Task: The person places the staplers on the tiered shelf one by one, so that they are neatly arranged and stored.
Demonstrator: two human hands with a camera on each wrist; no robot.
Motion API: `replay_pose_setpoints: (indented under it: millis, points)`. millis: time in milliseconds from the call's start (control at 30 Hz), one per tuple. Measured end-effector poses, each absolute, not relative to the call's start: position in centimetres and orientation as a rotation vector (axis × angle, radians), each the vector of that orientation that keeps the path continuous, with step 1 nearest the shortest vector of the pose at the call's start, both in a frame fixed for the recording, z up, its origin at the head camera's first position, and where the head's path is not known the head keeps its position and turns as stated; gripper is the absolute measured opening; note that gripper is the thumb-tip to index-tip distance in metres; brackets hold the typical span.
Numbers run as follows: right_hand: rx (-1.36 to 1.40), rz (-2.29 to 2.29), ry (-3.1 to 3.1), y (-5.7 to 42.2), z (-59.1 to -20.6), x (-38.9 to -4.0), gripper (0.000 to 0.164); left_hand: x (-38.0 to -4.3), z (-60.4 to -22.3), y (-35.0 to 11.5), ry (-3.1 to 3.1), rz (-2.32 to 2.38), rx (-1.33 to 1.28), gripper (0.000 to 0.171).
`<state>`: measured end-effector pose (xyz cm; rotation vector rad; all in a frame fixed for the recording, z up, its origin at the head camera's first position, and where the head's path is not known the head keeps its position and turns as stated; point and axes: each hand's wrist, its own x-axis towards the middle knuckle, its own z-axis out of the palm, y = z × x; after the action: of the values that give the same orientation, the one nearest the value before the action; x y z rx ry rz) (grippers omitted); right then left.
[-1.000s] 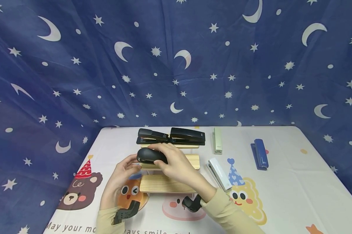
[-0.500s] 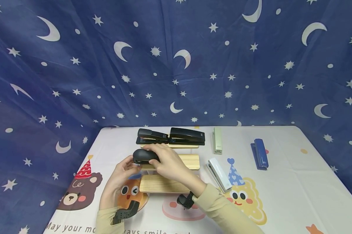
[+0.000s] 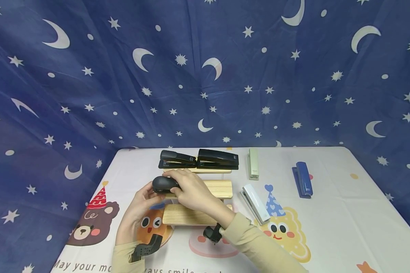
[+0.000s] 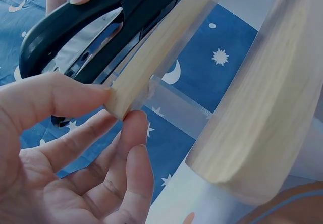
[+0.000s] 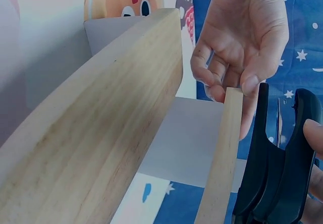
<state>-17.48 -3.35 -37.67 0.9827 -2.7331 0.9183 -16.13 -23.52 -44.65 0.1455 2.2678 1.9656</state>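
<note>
A black stapler is in my right hand, which grips its upper arm from above. It lies lengthwise over the left part of the middle wooden shelf of a stepped rack. Close along that shelf's surface runs the stapler's base in the right wrist view. My left hand pinches the shelf's left end, its thumb on one face and a finger on the other, as the left wrist view shows. Most of my right hand is out of the left wrist view; only fingertips show.
Two more black staplers, one shorter and one longer, sit on the rack's top shelf. The lower shelf is bare wood. To the right lie a pale green stapler, a white stapler and a blue stapler.
My right hand has carried the black stapler left and slightly down along the middle shelf, toward my left hand. The left hand has stayed at the shelf's end.
</note>
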Motion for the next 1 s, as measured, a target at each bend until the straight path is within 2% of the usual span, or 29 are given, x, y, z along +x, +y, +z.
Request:
replay_pose_setpoints:
  millis: [267, 567, 1000]
  points:
    - [0.986, 0.897, -2.752, -3.48, -37.87, -17.65, 0.043, -16.15, -44.68, -23.46, 2.251, 1.989, 0.136, 0.049]
    - [0.978, 0.900, -2.760, -3.54, -38.15, -17.97, 0.041, -16.13, -44.42, -23.37, 2.266, 1.960, 0.107, 0.057]
    - [0.900, 0.929, -2.764, -2.73, -37.98, -17.65, 0.039, -16.14, -44.49, -23.32, 2.331, 1.898, 0.092, 0.052]
